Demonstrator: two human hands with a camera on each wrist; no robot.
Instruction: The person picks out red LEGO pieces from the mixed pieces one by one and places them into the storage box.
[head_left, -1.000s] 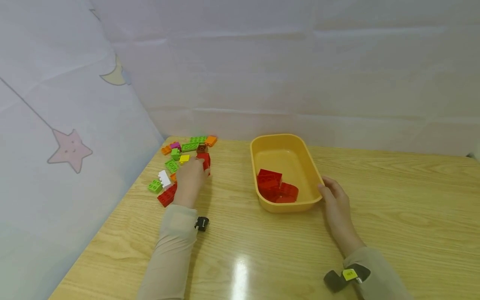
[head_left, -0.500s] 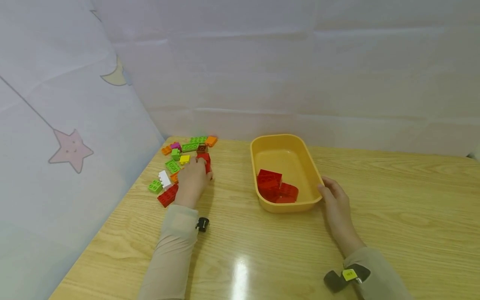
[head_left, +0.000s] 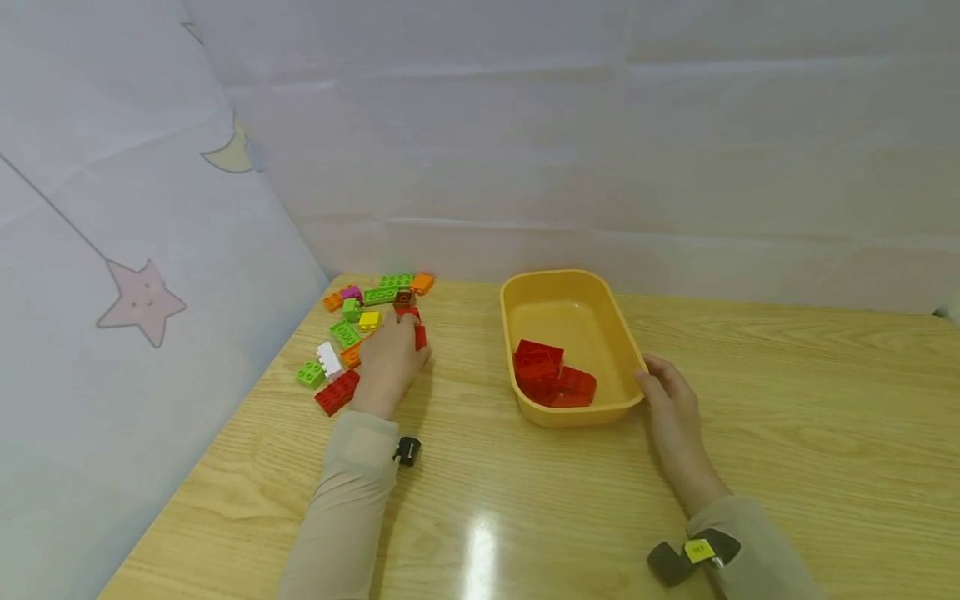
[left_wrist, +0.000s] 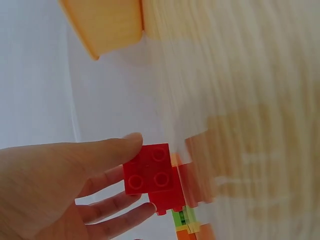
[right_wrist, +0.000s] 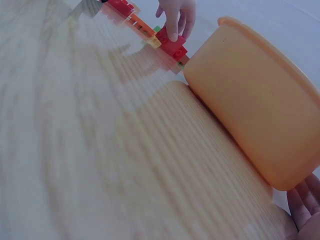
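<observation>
My left hand [head_left: 388,358] pinches a red building brick [left_wrist: 147,170] between thumb and fingers, low over the table at the left. Its studs face the left wrist camera. Just behind it is another red brick [left_wrist: 170,195], close to my fingertips; whether the two touch I cannot tell. At the right, my right hand [head_left: 675,417] grips the near right corner of a yellow plastic bin [head_left: 573,317], thumb at the rim and fingers against the outside wall. Several red bricks [head_left: 540,362] lie in the bin's near left part.
Loose bricks lie around my left hand: a long red brick [head_left: 337,392], a white one [head_left: 328,360], a yellow one [head_left: 369,320], and several green and orange ones. A brown brick [head_left: 404,298] sits farther back. White sheeting [head_left: 480,167] hangs behind the table [head_left: 810,400].
My left hand has shifted slightly right and toward me with the red brick, and more of the red brick behind it shows. My right hand and the bin have stayed still.
</observation>
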